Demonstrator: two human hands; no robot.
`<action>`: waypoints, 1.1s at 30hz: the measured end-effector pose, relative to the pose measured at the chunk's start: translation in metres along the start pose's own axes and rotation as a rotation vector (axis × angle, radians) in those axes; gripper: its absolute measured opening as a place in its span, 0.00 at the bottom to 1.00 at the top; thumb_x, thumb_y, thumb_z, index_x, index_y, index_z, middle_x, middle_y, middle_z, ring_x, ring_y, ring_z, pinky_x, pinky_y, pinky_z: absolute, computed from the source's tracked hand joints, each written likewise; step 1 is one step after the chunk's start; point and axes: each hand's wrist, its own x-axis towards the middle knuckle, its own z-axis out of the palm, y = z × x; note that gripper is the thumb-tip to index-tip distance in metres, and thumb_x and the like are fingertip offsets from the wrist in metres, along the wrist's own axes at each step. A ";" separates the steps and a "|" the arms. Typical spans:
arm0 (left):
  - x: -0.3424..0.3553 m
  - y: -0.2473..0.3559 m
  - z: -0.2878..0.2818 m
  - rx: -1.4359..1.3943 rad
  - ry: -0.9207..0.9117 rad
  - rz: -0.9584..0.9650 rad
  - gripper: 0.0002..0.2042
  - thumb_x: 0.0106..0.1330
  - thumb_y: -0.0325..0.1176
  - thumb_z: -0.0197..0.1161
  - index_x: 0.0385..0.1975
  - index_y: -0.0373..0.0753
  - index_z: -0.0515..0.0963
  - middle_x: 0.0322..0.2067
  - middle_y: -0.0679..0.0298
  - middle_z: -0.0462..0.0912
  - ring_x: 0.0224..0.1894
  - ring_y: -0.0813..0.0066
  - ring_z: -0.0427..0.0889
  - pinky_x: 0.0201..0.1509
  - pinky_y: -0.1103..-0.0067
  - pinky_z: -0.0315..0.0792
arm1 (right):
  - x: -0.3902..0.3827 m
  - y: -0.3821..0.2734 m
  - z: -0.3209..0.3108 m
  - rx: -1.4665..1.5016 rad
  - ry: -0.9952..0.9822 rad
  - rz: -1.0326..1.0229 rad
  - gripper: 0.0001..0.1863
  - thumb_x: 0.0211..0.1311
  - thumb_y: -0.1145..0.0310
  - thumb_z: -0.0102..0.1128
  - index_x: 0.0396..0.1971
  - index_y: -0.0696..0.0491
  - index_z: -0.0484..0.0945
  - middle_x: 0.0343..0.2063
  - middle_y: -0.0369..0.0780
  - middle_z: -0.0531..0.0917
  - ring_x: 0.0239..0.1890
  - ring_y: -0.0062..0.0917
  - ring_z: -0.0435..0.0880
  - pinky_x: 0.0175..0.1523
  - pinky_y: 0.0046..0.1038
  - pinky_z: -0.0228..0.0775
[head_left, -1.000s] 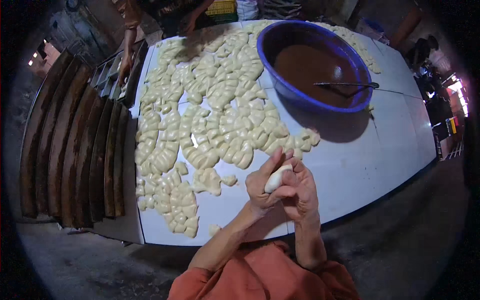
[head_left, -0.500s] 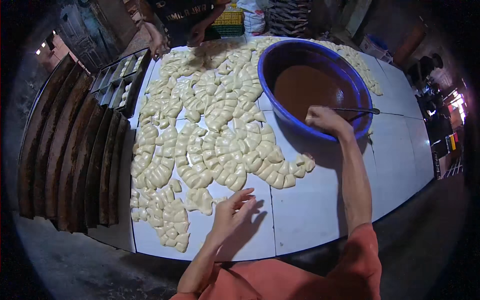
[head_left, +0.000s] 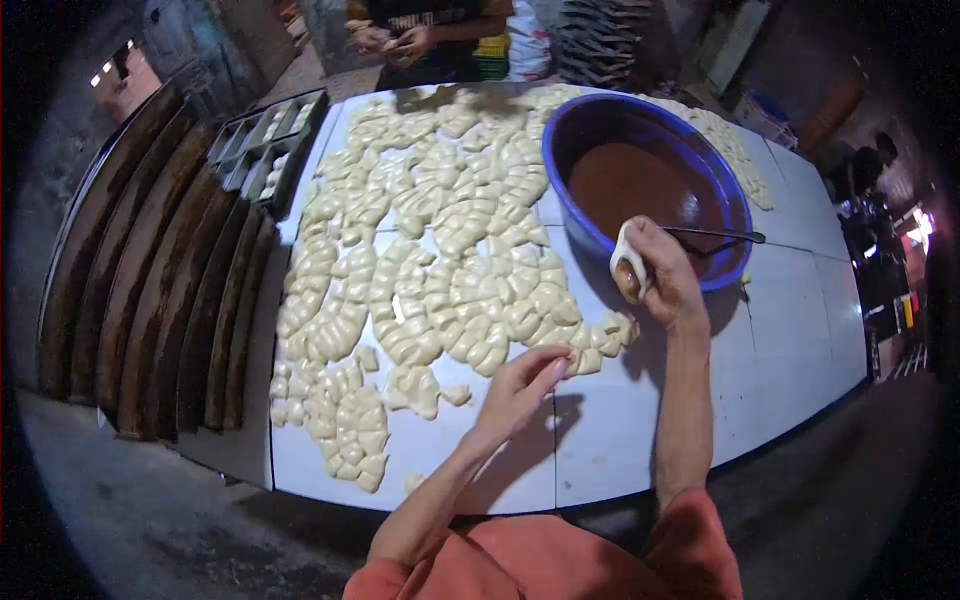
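My right hand (head_left: 668,270) holds a piece of dough (head_left: 627,262) at the near rim of a blue tub (head_left: 735,275). Brown filling shows on the dough's open side. Inside the tub lies a thick brown paste (head_left: 640,180), and a dark-handled metal utensil (head_left: 715,233) rests across the rim. To the left, my left hand (head_left: 522,388) brings thumb and fingertips together at the near right edge of the spread dough pieces (head_left: 465,290), pinching a pale piece there. Its fingers partly hide the contact.
Pale dough pieces cover much of the white tabletop (head_left: 650,430). Dark trays (head_left: 140,300) stand in a row at the left, beside a divided tray (head_left: 268,150) with dough pieces. Across the table another person's hands (head_left: 395,42) hold something small.
My right hand has come back from over the tub, now showing filled dough. My left hand has moved right and forward to the dough's edge. The other person's hands have lifted from the table.
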 end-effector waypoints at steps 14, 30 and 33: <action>-0.065 -0.027 -0.067 -0.597 0.526 -0.005 0.13 0.69 0.33 0.65 0.47 0.31 0.82 0.35 0.66 0.84 0.33 0.83 0.80 0.37 0.85 0.75 | -0.108 0.153 0.129 -0.991 -0.067 -0.535 0.27 0.55 0.77 0.68 0.57 0.57 0.74 0.62 0.47 0.69 0.56 0.36 0.80 0.59 0.29 0.73; -0.086 0.002 -0.116 -0.378 0.479 -0.046 0.14 0.65 0.36 0.69 0.46 0.35 0.80 0.32 0.69 0.83 0.29 0.84 0.80 0.30 0.86 0.75 | -0.110 0.184 0.165 -0.745 -0.086 -0.291 0.12 0.65 0.69 0.61 0.43 0.61 0.81 0.37 0.45 0.83 0.38 0.31 0.81 0.47 0.30 0.72; -0.091 0.000 -0.113 -0.382 0.454 -0.065 0.16 0.65 0.35 0.69 0.48 0.34 0.80 0.35 0.65 0.83 0.32 0.80 0.82 0.34 0.83 0.80 | -0.114 0.187 0.162 -0.741 -0.067 -0.227 0.12 0.63 0.71 0.62 0.44 0.59 0.81 0.35 0.45 0.83 0.39 0.35 0.82 0.46 0.32 0.72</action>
